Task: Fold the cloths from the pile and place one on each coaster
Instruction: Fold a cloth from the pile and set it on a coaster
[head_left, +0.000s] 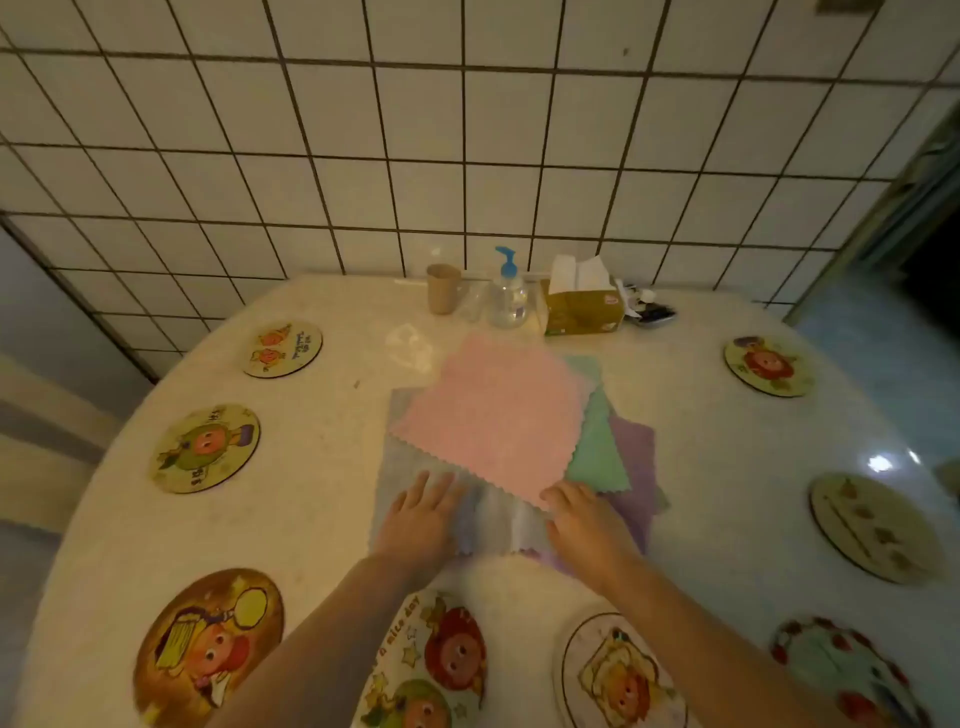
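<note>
A pile of cloths lies in the middle of the round table: a pink cloth on top, a green one and a purple one poking out at the right, and a pale blue-grey cloth at the front. My left hand rests flat on the blue-grey cloth with fingers spread. My right hand lies beside it, fingertips at the pink cloth's near corner. Round picture coasters ring the table, among them a coaster at the left, a coaster at the near middle and a coaster at the right. All coasters are bare.
At the back against the tiled wall stand a brown cup, a pump bottle with a blue top, a tissue box and a small dark dish of bits. The table edge curves away on both sides.
</note>
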